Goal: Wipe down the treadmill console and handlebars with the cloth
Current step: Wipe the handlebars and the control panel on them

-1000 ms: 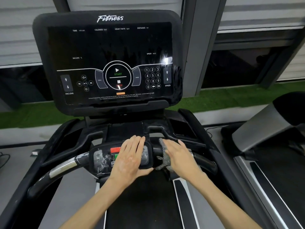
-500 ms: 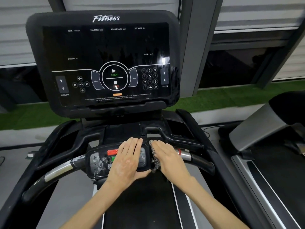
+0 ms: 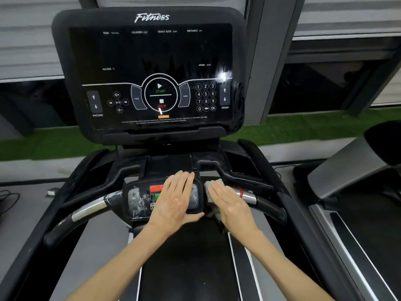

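Note:
A black treadmill console (image 3: 149, 70) with a dark touch screen stands in front of me. Below it a curved handlebar (image 3: 86, 209) with silver grip sections carries a small control pod (image 3: 136, 198) with red and green buttons. My left hand (image 3: 176, 200) lies flat on the right part of the pod, thumb hooked under its lower edge. My right hand (image 3: 230, 203) presses a grey-green mesh cloth (image 3: 211, 187) onto the handlebar just right of the pod; the cloth wraps over the bar and hangs below my palm. A silver grip with a red band (image 3: 245, 194) shows past my fingers.
The treadmill belt (image 3: 191, 257) runs under my arms. Black side rails and cup-holder trays flank the bar. A second treadmill (image 3: 358, 192) stands to the right. Green turf and a grey wall with a pillar lie behind the console.
My right hand slid the cloth left along the handlebar toward the pod, uncovering the silver grip with the red band. The left hand stayed on the pod.

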A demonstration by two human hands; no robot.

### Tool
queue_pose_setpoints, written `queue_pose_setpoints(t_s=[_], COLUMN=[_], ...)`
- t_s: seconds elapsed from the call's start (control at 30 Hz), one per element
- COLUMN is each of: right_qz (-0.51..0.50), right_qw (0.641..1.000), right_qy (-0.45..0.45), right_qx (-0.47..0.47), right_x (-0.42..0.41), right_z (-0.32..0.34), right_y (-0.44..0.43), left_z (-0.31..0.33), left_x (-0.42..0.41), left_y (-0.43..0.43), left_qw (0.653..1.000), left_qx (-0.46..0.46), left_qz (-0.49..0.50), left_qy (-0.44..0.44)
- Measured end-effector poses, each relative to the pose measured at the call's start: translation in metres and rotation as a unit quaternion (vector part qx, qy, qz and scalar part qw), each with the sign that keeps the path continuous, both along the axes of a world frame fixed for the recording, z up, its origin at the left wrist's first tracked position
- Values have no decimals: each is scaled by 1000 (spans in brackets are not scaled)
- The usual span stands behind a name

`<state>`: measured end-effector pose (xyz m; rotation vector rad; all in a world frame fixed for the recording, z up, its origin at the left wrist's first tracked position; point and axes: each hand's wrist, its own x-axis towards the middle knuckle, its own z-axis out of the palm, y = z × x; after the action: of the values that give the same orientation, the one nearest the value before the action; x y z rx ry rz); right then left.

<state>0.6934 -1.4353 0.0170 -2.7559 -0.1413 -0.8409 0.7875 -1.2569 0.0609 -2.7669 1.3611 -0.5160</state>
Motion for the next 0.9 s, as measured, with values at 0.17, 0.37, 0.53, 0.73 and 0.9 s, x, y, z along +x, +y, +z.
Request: queue_pose_setpoints(t_s=[0.17, 0.37, 0.53, 0.73, 0.9], right_qz=[-65, -104, -40, -111, -117], right_qw=[998, 993, 998, 989, 956], right_qy=[15, 8, -3, 1, -15], right_qx=[23, 58, 55, 99, 268], right_x=[-17, -3, 10, -12, -13], right_z=[-6, 0, 10, 20, 67], right_y=[-17, 11, 21, -10, 2], left_z=[5, 5, 5, 5, 27], left_x=[-4, -4, -3, 2, 6], left_y=[2, 0, 1, 4, 15], left_qw=[1000, 999, 999, 998, 990], left_qx=[10, -12, -37, -19, -29], left_qz=[12, 11, -6, -17, -76], left_qy=[16, 46, 39, 51, 116])
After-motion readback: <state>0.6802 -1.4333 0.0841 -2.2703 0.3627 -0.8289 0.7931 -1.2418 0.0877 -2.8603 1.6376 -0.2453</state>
